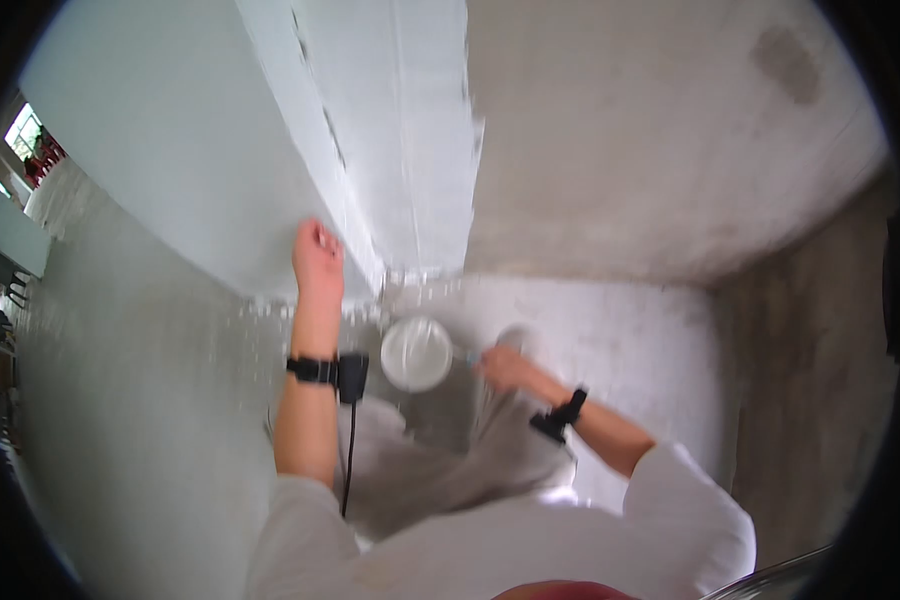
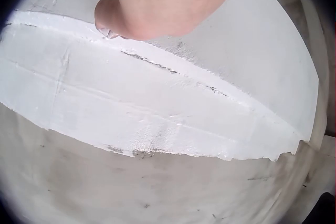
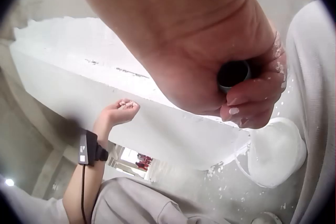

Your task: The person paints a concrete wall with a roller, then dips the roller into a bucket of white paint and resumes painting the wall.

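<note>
My right hand [image 1: 510,370] grips a tool by its round handle [image 3: 233,74], whose dark hollow end shows in the right wrist view. In the head view a bluish-white length of the tool [image 1: 467,356] points toward the white bucket [image 3: 302,148]; its working end is not clearly seen. White specks dot the right fingers [image 3: 252,95]. Pale, thick-looking white paint [image 1: 417,352] lies inside the bucket. Raised beside the wall corner, my left hand [image 1: 318,255] holds nothing, its fingers [image 3: 126,105] loosely curled. Near it runs a freshly whitened wall strip [image 2: 121,92] with a ragged edge.
Bare grey-beige wall [image 1: 620,130] stands right of the white strip. White splashes [image 1: 260,308] mark the floor along the wall foot. My knees [image 1: 380,430] are close below the bucket. A cable [image 1: 351,450] hangs from the left wrist camera.
</note>
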Tool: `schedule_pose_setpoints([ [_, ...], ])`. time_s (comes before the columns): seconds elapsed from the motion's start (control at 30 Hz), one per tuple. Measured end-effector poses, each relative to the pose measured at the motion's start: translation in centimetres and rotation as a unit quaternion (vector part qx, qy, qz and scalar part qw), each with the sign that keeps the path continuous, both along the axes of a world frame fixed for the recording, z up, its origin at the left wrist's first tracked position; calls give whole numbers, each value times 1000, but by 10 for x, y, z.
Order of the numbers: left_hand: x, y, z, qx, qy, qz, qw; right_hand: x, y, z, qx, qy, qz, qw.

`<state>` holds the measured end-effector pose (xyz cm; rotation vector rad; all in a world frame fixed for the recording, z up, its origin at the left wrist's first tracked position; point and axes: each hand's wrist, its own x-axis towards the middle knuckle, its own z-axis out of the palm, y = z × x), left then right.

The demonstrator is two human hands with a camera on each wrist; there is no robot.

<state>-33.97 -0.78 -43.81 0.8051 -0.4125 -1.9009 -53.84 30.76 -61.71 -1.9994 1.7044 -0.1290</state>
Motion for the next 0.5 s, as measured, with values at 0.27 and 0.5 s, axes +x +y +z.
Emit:
schedule_pose_setpoints([
  [0.27, -5, -1, -11, 29, 13, -24, 999, 14, -25, 76, 198, -142, -249, 937],
  [0.5, 5, -5, -10, 30, 1, -32, 999, 12, -18, 73, 169, -173, -289, 926],
])
